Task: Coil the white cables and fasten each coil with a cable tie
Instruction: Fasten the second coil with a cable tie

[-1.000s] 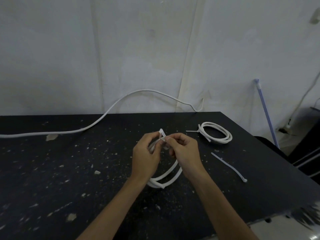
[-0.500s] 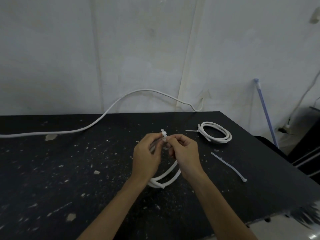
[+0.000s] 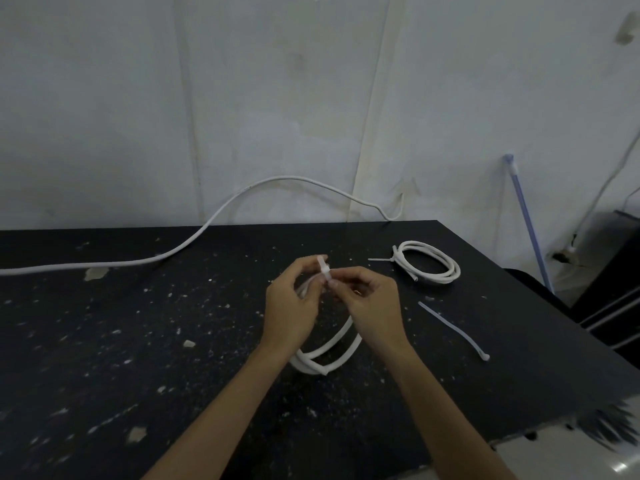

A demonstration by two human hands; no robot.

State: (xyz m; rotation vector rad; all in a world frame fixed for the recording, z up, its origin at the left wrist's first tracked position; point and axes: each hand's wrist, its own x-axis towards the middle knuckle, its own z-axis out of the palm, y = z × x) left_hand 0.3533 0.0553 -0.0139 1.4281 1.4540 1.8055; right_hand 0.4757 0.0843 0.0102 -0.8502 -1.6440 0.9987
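Observation:
A white cable coil (image 3: 330, 353) stands on edge on the black table (image 3: 104, 341), its top held up between my two hands. My left hand (image 3: 289, 311) grips the coil's top. My right hand (image 3: 372, 306) pinches a white cable tie (image 3: 322, 268) that sticks up where the two hands meet. How far the tie wraps the coil is hidden by my fingers. A second coil (image 3: 429, 266), bound with a tie, lies flat at the back right. A loose cable tie (image 3: 453, 330) lies to the right of my hands.
A long uncoiled white cable (image 3: 173, 252) runs from the table's left edge up along the wall. A blue rod (image 3: 526, 220) leans on the wall at the right. The table's right and front edges are close by, with dark furniture (image 3: 613, 278) beyond.
The hands and the coil stay in nearly the same place. The tie's upright end has shifted slightly between my fingertips.

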